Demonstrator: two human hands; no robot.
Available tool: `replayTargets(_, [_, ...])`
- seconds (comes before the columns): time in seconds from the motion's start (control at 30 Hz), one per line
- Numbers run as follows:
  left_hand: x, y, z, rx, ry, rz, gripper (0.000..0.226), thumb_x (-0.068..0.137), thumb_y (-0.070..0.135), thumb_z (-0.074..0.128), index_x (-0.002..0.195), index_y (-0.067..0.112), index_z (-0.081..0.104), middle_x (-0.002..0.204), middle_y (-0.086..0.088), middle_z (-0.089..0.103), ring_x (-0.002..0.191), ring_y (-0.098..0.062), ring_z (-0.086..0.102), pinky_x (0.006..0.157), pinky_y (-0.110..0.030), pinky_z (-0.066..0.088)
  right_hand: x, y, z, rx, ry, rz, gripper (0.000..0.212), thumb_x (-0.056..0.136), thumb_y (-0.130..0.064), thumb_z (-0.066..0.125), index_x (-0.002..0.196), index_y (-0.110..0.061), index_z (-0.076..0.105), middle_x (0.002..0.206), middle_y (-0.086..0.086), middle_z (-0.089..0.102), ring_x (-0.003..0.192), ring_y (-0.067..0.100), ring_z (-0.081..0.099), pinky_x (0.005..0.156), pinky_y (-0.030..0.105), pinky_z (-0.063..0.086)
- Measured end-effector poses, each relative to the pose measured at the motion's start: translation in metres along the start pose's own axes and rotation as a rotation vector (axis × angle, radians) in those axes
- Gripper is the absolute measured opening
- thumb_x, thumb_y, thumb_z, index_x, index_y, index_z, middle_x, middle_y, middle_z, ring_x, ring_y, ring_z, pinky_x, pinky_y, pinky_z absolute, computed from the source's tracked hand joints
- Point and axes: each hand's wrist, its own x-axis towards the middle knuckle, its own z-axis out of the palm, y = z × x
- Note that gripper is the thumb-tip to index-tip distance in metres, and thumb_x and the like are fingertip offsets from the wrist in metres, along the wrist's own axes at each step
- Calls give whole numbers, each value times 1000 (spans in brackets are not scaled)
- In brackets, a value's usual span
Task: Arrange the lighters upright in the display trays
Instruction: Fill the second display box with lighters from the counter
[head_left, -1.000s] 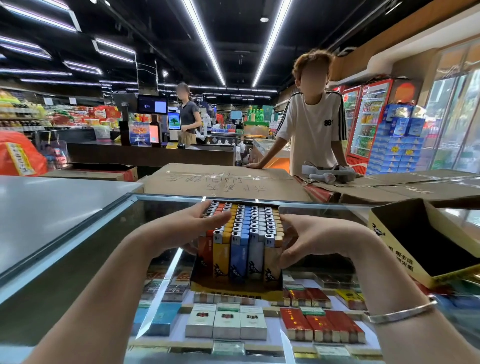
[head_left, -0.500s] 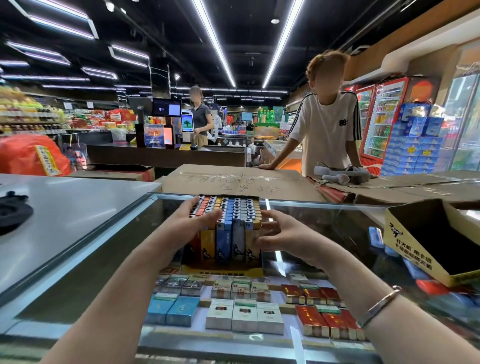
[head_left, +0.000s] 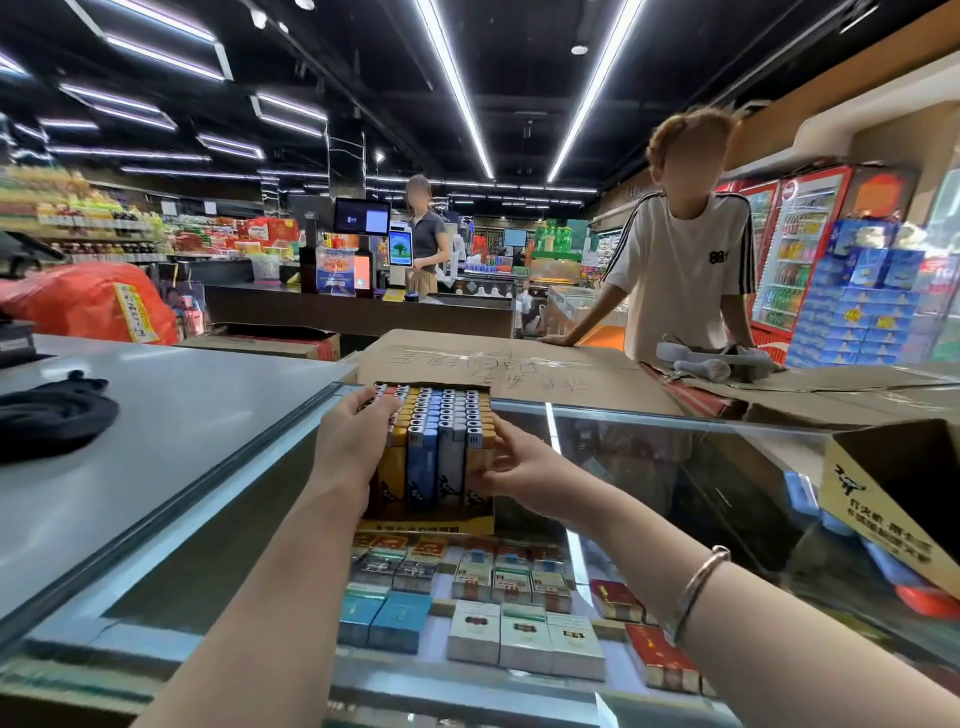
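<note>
Black cloth (head_left: 49, 410): lies on the grey counter (head_left: 171, 415), well left of the display tray.
Left hand (head_left: 349, 448): presses flat against the left side of the lighter block, fingers straight and reaching up over the tops of the leftmost lighters; it curls round nothing.
Display tray (head_left: 426, 522): a yellow cardboard tray standing on the glass counter (head_left: 649, 467), between the two hands, its low front lip facing the camera.
Lighters (head_left: 434, 431): packed upright in the display tray in tight rows of yellow, blue and pale grey, metal heads up; red ones sit at the far left, partly hidden by the left hand.
Right hand (head_left: 511, 470): rests against the right front corner of the lighter block, fingers fairly straight and laid on the rightmost yellow lighter.
Cigarette packs (head_left: 519, 631): lined up under the glass, in front of the display tray.
Bracelet (head_left: 698, 582): silver, on the right wrist.
Empty yellow box (head_left: 893, 499): open and tilted, on the glass counter well right of the display tray.
</note>
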Motion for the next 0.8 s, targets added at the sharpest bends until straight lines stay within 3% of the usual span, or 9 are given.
replayTargets(0.27, [2, -1, -4, 24, 112, 77, 37, 89, 42, 47, 123, 29, 50, 106, -1, 63, 91, -15, 61, 73, -37, 55, 2, 1, 8, 37, 4, -21, 67, 80, -9, 69, 129, -38, 34, 118, -12, 56, 108, 5, 55, 85, 17, 48])
replayTargets(0.4, [-10, 3, 0, 262, 313, 355, 42, 82, 44, 43, 121, 30, 50, 116, -2, 60, 98, -18, 59, 82, -46, 52, -6, 0, 7, 8, 63, -3, 59, 83, -13, 67, 124, -36, 32, 100, -22, 50, 89, -5, 57, 70, 8, 47])
replayTargets(0.5, [-29, 8, 11, 383, 364, 652, 39, 81, 34, 44, 114, 20, 59, 125, -5, 59, 116, -23, 51, 99, -48, 39, -18, -3, -2, -121, 215, -1, 60, 87, -16, 63, 139, -23, 33, 107, -16, 45, 101, 10, 51, 85, 24, 46])
replayTargets(0.6, [-50, 12, 30, 467, 292, 869, 27, 82, 21, 51, 105, 14, 63, 121, -6, 61, 118, -25, 49, 104, -44, 31, -37, -4, -21, -237, 382, 0, 57, 89, -11, 58, 141, -14, 34, 122, 3, 50, 103, 17, 53, 90, 33, 49])
replayTargets(0.8, [-93, 8, 81, 505, -111, 1018, 25, 82, 9, 62, 106, 16, 63, 121, -3, 60, 115, -20, 51, 99, -38, 40, -93, 11, -82, -404, 771, -11, 25, 88, 1, 52, 110, -6, 60, 95, 5, 61, 83, 10, 57, 61, 8, 44])
